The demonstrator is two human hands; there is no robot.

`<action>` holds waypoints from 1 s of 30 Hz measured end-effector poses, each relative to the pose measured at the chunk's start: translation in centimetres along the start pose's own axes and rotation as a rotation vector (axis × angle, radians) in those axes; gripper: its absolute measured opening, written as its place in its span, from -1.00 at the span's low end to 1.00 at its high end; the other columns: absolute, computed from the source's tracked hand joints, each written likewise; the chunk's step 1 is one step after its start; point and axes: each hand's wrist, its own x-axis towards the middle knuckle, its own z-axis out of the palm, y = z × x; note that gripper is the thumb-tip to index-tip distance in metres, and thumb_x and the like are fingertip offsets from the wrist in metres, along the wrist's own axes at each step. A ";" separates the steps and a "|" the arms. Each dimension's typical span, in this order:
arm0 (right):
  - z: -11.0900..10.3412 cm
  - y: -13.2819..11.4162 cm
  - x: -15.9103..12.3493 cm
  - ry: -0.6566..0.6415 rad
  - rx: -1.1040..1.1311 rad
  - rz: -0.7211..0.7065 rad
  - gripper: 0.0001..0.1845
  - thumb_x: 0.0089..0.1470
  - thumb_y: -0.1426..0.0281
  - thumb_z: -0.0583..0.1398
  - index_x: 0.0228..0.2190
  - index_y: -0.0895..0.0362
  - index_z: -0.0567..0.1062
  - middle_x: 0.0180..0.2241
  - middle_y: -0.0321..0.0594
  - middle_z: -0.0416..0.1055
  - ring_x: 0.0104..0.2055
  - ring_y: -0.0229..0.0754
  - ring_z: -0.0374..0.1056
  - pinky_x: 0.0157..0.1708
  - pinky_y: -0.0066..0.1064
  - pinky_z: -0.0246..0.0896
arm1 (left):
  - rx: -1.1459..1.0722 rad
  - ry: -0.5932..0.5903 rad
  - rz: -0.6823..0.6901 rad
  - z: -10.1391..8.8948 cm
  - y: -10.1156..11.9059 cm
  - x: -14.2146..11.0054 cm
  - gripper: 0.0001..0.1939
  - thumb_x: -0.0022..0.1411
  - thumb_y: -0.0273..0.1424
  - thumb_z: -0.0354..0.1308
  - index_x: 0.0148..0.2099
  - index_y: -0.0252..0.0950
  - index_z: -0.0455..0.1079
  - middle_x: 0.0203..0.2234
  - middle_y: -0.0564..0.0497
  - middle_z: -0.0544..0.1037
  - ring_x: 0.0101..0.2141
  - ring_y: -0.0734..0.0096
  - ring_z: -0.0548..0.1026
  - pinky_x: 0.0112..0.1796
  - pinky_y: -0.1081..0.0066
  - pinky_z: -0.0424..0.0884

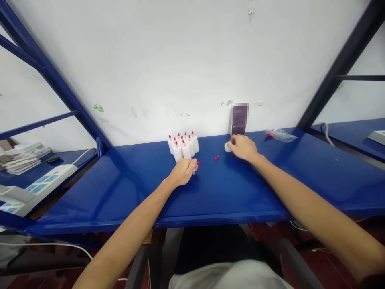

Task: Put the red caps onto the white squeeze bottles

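The left hand (184, 171) is closed around a red-tipped bottle (197, 163) (mostly hidden), beside clustered squeeze bottles (186, 150); the right hand (243, 147) touches a white plastic bottle (227, 148) on the blue tabletop (132, 188), grip unclear; red caps (216, 158) lie between.

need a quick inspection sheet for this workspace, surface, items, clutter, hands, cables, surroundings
Surface: blue tabletop, glossy.
Job's things: white bottles with red tips grouped upright; small loose red pieces to their right.
Clutter: clear plastic bag with something red, far right; dark-faced panel upright by the wall, face pixelated.
Grippers: left hand closed around a red-tipped item, mostly hidden; right hand at a white piece, grip unclear.
Cables: white cord at a power strip, left; another at right.
Surroundings: white wall with patchy marks; blue metal frame, left.
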 end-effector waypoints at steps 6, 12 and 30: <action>-0.6 -1.4 -0.6 0.084 0.051 -0.110 -0.67 0.20 0.19 0.05 -0.24 0.15 0.49 -0.37 -0.07 0.50 -0.23 0.02 0.37 -0.24 -0.24 0.12 | -0.045 0.005 -0.052 0.0 0.0 -0.1 -0.47 0.43 -0.22 -0.30 -0.46 -0.32 0.31 -0.67 0.07 0.37 -0.61 0.51 0.34 -0.47 0.48 0.26; -1.5 -6.6 -5.0 -0.168 0.329 -0.514 -0.73 0.19 0.22 0.10 -0.36 0.13 0.48 -0.65 -0.37 0.28 -0.58 -0.27 0.18 -0.41 -0.39 0.04 | 0.017 0.005 0.021 0.2 -0.2 0.0 -0.47 0.43 -0.26 -0.29 -0.46 -0.33 0.35 -0.66 0.06 0.40 -0.58 0.51 0.35 -0.43 0.47 0.26; -0.4 -8.0 -6.1 -0.594 0.874 -0.604 -0.53 0.29 0.04 -0.07 -0.50 0.10 0.21 -0.56 -0.41 0.04 -0.53 -0.32 -0.05 -0.53 -0.45 -0.06 | 0.597 0.189 0.158 1.2 1.1 0.7 -0.59 0.36 -0.33 -0.18 -0.43 -0.32 0.39 -0.54 -0.08 0.52 -0.53 0.41 0.39 -0.48 0.43 0.13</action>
